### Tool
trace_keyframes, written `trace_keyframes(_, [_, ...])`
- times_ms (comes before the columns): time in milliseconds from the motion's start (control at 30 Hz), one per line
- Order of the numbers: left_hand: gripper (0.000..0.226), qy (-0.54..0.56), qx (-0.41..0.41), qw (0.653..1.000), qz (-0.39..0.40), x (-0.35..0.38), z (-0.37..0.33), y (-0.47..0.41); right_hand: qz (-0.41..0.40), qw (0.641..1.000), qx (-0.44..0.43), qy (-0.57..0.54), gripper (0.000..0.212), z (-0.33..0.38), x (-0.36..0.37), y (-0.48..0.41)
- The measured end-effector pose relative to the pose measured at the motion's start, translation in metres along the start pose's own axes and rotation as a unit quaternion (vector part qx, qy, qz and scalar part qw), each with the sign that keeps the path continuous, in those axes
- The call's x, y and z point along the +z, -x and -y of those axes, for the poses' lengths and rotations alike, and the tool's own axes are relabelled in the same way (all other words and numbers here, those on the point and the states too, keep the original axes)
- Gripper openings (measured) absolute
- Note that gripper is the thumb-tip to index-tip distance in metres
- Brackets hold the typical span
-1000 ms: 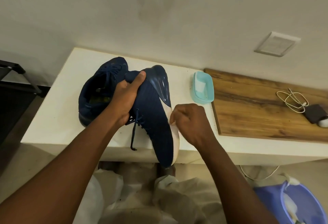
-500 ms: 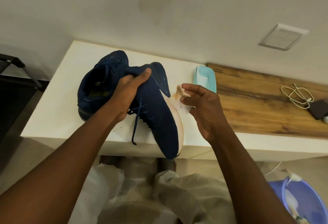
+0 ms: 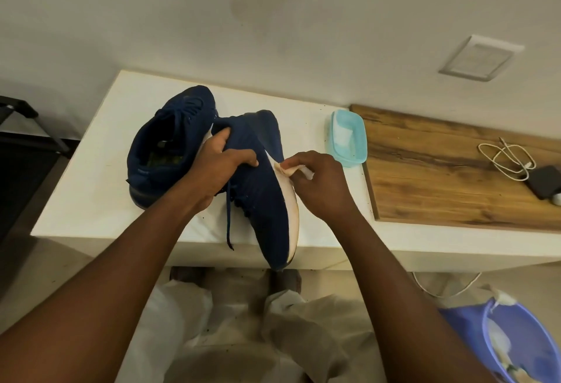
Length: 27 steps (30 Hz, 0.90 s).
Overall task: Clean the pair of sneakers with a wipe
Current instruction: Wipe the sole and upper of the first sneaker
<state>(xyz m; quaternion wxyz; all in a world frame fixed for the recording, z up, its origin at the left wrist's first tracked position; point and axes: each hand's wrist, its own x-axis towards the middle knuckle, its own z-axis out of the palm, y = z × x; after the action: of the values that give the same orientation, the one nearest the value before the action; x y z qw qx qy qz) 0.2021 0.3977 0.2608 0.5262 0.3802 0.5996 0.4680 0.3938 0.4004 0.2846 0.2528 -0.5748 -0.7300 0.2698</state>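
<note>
**On the white table: sneaker held for wiping of the sole edge**

On the white table (image 3: 91, 176), at its front edge, the person holds one navy sneaker (image 3: 261, 188) tilted onto its side. The sneaker's white midsole (image 3: 290, 215) faces right. Its near end overhangs the table edge towards the person, and its far end points at the wall.

1. Left hand (image 3: 218, 164): closed round the sneaker's upper near the lacing, with the thumb laid across the knit side. A loose navy lace (image 3: 229, 224) hangs below this hand.
2. Right hand (image 3: 321, 185): pinches a small pale wipe (image 3: 288, 168) between thumb and fingers. The wipe is folded and touches the far part of the midsole.
3. Second sneaker (image 3: 170, 145): stands upright on the table, just left of the held one and touching it. Its opening faces the camera. Neither hand holds it.

Surroundings:

- A teal plastic container (image 3: 347, 142) sits on the table to the right of the held sneaker, near the right hand. Something white lies inside it.
- A wooden board (image 3: 455, 188) adjoins the table on the right. It carries a coiled white cable (image 3: 507, 158) and a dark adapter (image 3: 543, 183).
- A purple basin (image 3: 525, 349) stands on the floor at lower right.
- A white wall plate (image 3: 481, 59) is fixed to the wall above the board.
</note>
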Motion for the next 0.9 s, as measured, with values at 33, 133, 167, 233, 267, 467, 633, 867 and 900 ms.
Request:
trace_keyframes(33, [0.047, -0.002, 0.003, 1.000, -0.001, 0.000, 0.000, 0.000, 0.011, 1.000, 0.001, 0.014, 0.015, 0.001, -0.001, 0.001])
trace_keyframes(133, [0.049, -0.004, 0.009, 1.000, 0.001, -0.001, 0.001, -0.001, 0.048, 0.998, 0.010, 0.050, 0.017, 0.006, -0.009, 0.005])
trace_keyframes(167, [0.049, -0.005, 0.011, 1.000, 0.001, -0.001, 0.002, 0.000, 0.055, 0.997, 0.013, 0.058, 0.020, 0.009, -0.010, 0.006])
trace_keyframes(233, [0.047, 0.002, 0.013, 1.000, -0.002, 0.000, 0.002, 0.000, 0.050, 0.995, 0.019, 0.080, 0.028, 0.014, -0.008, 0.008])
trace_keyframes(267, [0.045, 0.008, 0.014, 1.000, -0.004, 0.000, 0.002, 0.001, 0.042, 0.994, 0.020, 0.094, 0.029, 0.017, -0.005, 0.007])
trace_keyframes(467, [0.035, 0.006, 0.029, 0.999, -0.016, 0.002, 0.001, 0.005, 0.087, 0.987, 0.021, 0.135, 0.017, 0.037, -0.016, 0.007])
trace_keyframes(633, [0.037, 0.009, 0.032, 0.999, -0.007, 0.005, 0.000, 0.004, 0.103, 0.988, 0.019, 0.116, 0.016, 0.032, -0.024, 0.014])
trace_keyframes(867, [0.041, 0.011, 0.041, 0.999, -0.006, 0.009, 0.002, 0.005, 0.025, 0.993, -0.020, 0.113, 0.018, 0.038, -0.002, -0.010])
trace_keyframes(900, [0.040, 0.019, 0.035, 0.999, -0.010, 0.008, 0.003, 0.005, 0.056, 0.990, -0.024, 0.128, 0.017, 0.039, -0.006, -0.007])
